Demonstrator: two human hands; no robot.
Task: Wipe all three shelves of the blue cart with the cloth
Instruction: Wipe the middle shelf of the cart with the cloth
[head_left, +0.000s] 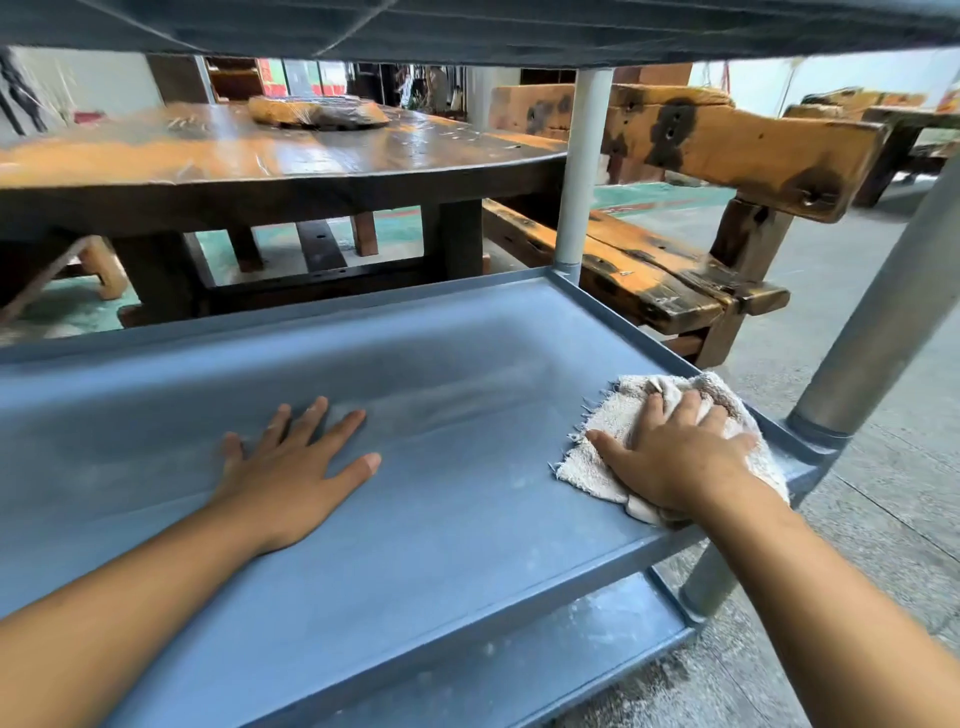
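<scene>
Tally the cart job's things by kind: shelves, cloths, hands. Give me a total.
Shelves: 3 (top shelf, middle shelf, bottom shelf)
Cloths: 1 (cloth, on the middle shelf's right end)
Hands: 2 (left hand flat on the middle shelf, right hand on the cloth)
Total: 6

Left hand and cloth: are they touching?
Apart. The head view shows bare middle shelf between the left hand, lying flat, and the cloth under the right hand.
</scene>
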